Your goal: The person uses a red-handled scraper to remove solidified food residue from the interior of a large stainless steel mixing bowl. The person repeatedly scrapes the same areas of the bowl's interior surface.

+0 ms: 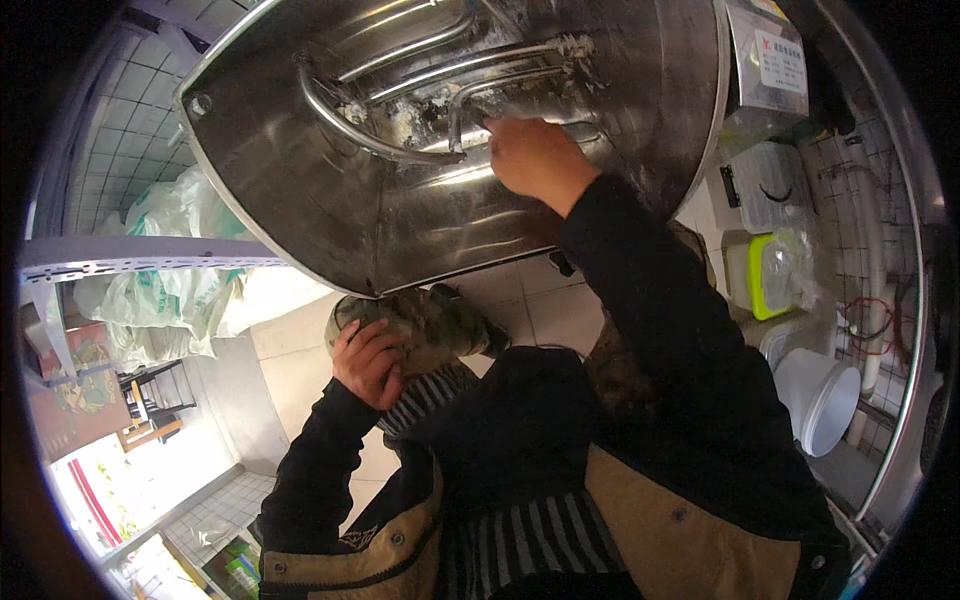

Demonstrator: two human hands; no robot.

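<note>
In front of me a stainless steel mixer tub [292,202] lies open toward me. Bent metal mixing bars [352,129] run across its inside, and pale, dried-looking residue [416,124] clings to the wall and the bar ends. My right hand [536,161] reaches into the tub beside the short bent bar, its fingers curled. Whether those fingers pinch a small dark thing or only touch the bar is hidden. Below the tub's near rim, my left hand [367,364] rests on my knee in camouflage trousers [442,322], holding nothing, fingers a little apart.
Plastic bags [169,300] hang about a metal shelf frame [150,255] on the left. To the right stand a metal box [765,75] bearing a label, a clear lidded bin [769,184], a green-rimmed container [761,277] and a white bucket [814,405]. Pipes line the tiled wall.
</note>
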